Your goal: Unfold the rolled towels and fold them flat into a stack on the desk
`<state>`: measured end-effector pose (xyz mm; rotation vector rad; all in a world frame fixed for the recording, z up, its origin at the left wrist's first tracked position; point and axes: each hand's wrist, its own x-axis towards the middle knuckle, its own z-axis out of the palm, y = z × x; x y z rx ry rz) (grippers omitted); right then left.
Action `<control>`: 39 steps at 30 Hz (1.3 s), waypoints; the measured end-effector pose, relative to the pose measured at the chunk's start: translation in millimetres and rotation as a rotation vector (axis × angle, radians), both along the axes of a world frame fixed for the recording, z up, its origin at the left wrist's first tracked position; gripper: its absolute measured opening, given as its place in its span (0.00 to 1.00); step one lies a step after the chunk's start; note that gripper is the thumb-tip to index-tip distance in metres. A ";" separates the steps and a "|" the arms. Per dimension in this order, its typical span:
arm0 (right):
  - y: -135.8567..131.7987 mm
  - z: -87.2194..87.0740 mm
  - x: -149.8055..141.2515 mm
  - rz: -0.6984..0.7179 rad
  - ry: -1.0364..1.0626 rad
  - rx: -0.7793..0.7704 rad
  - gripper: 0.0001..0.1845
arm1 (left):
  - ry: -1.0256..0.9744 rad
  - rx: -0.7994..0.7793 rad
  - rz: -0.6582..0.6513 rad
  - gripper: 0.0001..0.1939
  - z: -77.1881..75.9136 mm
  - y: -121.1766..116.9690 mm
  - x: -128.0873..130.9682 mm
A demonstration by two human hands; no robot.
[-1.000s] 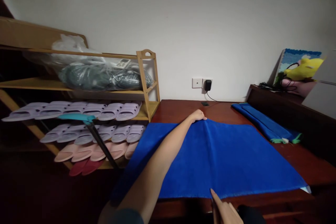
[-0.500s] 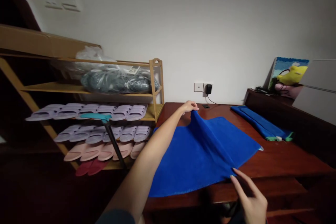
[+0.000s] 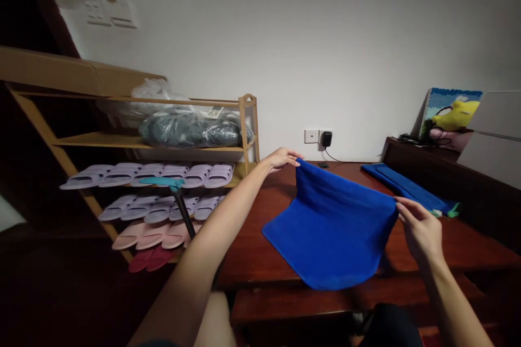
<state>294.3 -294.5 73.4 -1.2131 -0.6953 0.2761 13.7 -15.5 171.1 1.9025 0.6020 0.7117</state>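
Note:
A blue cloth [image 3: 334, 233] hangs between my hands, its top edge pulled taut and its lower part resting on the reddish-brown wooden table [image 3: 260, 252]. My left hand [image 3: 284, 159] pinches the cloth's far left corner, close to the wall. At the right, my right hand [image 3: 419, 225] grips the other end of that raised edge between thumb and fingers. Beyond my right hand lies a folded blue cloth [image 3: 407, 187] with green trim at its near end, apart from the one I hold.
On the left stands a wooden shoe rack [image 3: 249, 130] with rows of lilac slippers [image 3: 148, 173] and pink slippers [image 3: 154, 234]. A teal-headed pole [image 3: 185, 211] leans before it. A black plug [image 3: 326, 139] sits in the wall socket. A yellow plush toy [image 3: 458, 114] rests at the right.
The cloth's raised edge has been lifted off the table and stretched between both hands. My right hand has moved up and to the right with its end; my left hand has shifted slightly left.

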 end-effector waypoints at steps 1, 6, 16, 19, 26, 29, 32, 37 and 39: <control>5.0 6.1 5.5 0.041 0.003 0.003 0.23 | -0.007 0.026 0.015 0.14 1.4 -0.2 -1.7; 25.7 39.8 14.0 0.099 -0.035 -0.008 0.28 | -0.027 0.212 0.156 0.11 7.7 3.2 -9.4; 49.6 98.3 10.0 -0.029 -0.227 0.061 0.22 | 0.045 0.494 0.178 0.08 41.5 -15.4 -47.1; 51.9 110.2 8.8 -0.053 -0.285 0.110 0.18 | 0.072 0.574 0.074 0.10 56.7 -24.4 -55.9; 50.8 136.4 -3.4 0.049 -0.126 0.173 0.24 | -0.049 0.592 0.179 0.06 80.4 -31.0 -61.2; 52.7 148.3 -2.8 0.201 -0.005 0.136 0.23 | -0.092 0.600 0.224 0.06 85.6 -28.8 -61.9; 57.2 157.7 -2.5 0.256 0.025 0.147 0.20 | -0.108 0.608 0.256 0.07 88.2 -28.3 -63.8; 63.7 165.7 -9.3 0.181 0.003 0.238 0.19 | -0.165 0.572 0.326 0.07 91.2 -30.6 -64.0; 64.1 167.7 -13.4 0.135 -0.031 0.251 0.21 | -0.205 0.559 0.355 0.07 93.5 -31.7 -63.7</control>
